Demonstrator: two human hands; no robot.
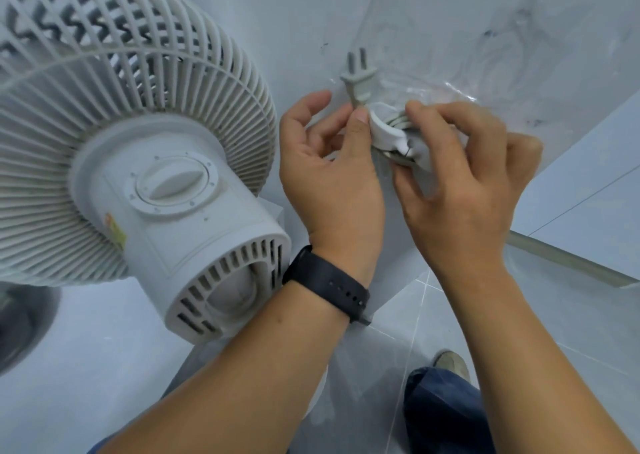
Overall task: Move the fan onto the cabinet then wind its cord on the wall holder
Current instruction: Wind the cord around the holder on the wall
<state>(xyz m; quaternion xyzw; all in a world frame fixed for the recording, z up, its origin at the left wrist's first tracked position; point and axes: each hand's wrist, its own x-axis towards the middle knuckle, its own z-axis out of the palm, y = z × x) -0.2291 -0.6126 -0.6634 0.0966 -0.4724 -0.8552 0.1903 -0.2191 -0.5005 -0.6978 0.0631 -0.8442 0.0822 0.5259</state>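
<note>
fan (145, 162) is sitting at the left on a pale surface, its white ribbed grille facing away and its round motor housing, with a turn knob on top and vent slots at the back, pointing toward the camera. just to its right, both hands are working at the white wall holder (388, 131), which is fixed to the pale wall (277, 20) over a patch of clear film. grey cord (398, 122) is lying in loops inside the holder's curved hook. left hand (329, 176), wearing a black watch band (325, 283) on the wrist, is pinching the cord between thumb and forefinger just below the grey two-pin plug (358, 79), which is sticking upward with its prongs on top. right hand (460, 179) is curling its fingers around the holder and the wound loops, gripping them from the right side. grey floor tiles are showing below
</note>
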